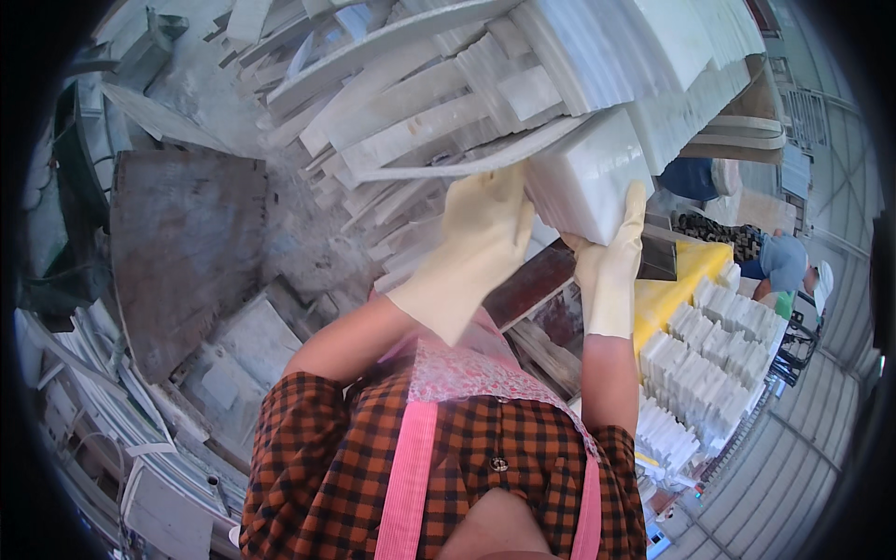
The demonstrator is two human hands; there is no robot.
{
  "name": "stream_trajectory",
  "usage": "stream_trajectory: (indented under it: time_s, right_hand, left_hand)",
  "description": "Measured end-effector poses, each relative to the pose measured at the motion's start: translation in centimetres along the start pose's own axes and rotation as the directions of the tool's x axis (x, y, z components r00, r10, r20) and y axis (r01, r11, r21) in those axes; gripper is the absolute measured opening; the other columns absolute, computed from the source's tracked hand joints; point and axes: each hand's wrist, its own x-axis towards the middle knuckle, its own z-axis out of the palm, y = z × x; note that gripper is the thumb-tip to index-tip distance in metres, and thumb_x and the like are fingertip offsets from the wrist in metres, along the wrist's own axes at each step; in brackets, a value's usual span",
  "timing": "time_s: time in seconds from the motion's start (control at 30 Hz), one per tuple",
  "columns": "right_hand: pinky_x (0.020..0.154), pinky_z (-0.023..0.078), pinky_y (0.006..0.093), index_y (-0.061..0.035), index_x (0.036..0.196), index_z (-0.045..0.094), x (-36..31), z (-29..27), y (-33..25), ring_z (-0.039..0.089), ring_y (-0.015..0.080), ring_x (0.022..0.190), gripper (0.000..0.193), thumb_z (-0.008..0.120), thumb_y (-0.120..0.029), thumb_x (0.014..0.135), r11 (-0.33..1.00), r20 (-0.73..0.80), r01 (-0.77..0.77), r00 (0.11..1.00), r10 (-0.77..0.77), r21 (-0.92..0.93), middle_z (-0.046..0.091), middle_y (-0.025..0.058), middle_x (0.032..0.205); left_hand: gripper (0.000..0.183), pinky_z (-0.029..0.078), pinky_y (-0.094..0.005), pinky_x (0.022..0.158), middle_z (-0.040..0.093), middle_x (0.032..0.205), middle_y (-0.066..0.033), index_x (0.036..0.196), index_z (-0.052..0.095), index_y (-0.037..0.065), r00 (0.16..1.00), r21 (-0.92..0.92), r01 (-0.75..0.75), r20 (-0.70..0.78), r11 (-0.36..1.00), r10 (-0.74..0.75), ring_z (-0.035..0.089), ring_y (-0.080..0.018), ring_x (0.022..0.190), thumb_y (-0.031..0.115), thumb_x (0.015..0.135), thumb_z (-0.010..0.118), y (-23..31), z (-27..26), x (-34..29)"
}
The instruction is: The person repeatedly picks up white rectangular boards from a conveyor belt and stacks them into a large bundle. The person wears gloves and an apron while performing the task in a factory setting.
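A short stack of white stone tiles (599, 177), with thin layers showing along its left side, is held tilted between my two gloved hands. My left hand (487, 219), in a cream rubber glove, grips the stack's left side; part of its fingers is hidden. My right hand (609, 266), gloved the same, cups the lower right corner, its thumb along the right face. A long, thin, pale stone strip (448, 170) lies just above my left fingers. Directly beyond the tiles stands a larger row of white slabs (607, 56).
Rough stone offcuts (411, 131) pile up ahead. On the left lies a brown board (187, 252) amid dust and scraps. White tile stacks (709, 355) stand at right by a yellow sheet (686, 280). A person (784, 261) in a white hat bends at far right.
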Motion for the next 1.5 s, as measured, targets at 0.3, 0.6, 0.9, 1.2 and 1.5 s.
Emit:
stream_trajectory:
  time_s: [0.3,0.6,0.9,1.2,1.5]
  right_hand:
    - [0.094,0.056,0.0495,-0.0036,0.148,0.046,1.0,0.3,-1.0,0.064,0.0315,0.121,0.078,0.041,-0.066,0.102,0.995,0.089,-0.023,0.995,0.032,-0.101,0.060,0.0162,0.140]
    - [0.108,0.046,0.0464,-0.0030,0.151,0.042,2.3,-2.0,1.4,0.052,0.0272,0.134,0.074,0.053,-0.057,0.102,0.993,0.220,0.088,0.970,-0.105,0.085,0.050,0.0143,0.149]
    - [0.111,0.042,0.0360,0.0054,0.151,0.037,2.8,-2.1,2.6,0.052,0.0319,0.134,0.077,0.045,-0.056,0.105,0.703,0.258,0.509,0.860,-0.440,-0.496,0.052,0.0248,0.144]
    - [0.104,0.047,0.0443,0.0054,0.143,0.041,2.3,-2.1,0.5,0.055,0.0454,0.128,0.051,0.055,-0.018,0.100,0.293,0.313,0.449,0.856,-0.411,-0.844,0.055,0.0331,0.135]
    - [0.128,0.018,0.0407,-0.0006,0.162,0.018,3.1,-5.4,3.2,0.017,0.0301,0.158,0.090,0.040,-0.066,0.104,0.914,0.180,0.147,0.957,-0.228,0.377,0.020,0.0229,0.168]
  left_hand:
    - [0.054,0.051,-0.0505,0.081,0.070,0.090,-0.0209,0.143,0.047,-0.008,0.984,0.265,-0.022,0.176,0.964,-0.026,0.068,-0.0415,0.089,0.011,0.093,0.053,-0.6,-0.8,1.9]
    - [0.049,0.042,-0.0441,0.111,0.060,0.145,-0.0170,0.146,0.057,0.012,0.988,0.035,0.096,0.120,0.995,-0.100,0.054,-0.0361,0.135,0.026,0.099,0.050,2.2,-4.5,1.3]
    - [0.052,0.049,-0.0493,0.098,0.064,0.126,-0.0262,0.146,0.052,0.006,0.976,0.309,0.156,0.100,0.938,-0.195,0.062,-0.0427,0.117,0.029,0.099,0.050,5.7,-1.6,2.9]
    - [0.040,0.056,-0.0530,0.072,0.072,0.091,-0.0254,0.131,0.059,-0.003,0.980,0.621,-0.157,0.197,0.768,0.041,0.069,-0.0434,0.079,0.023,0.101,0.050,5.1,-1.5,5.0]
    - [0.025,0.053,-0.0405,0.091,0.075,0.108,-0.0139,0.111,0.076,0.008,0.989,0.188,0.001,0.145,0.982,-0.029,0.069,-0.0318,0.107,0.025,0.096,0.067,2.3,-5.4,-0.2]
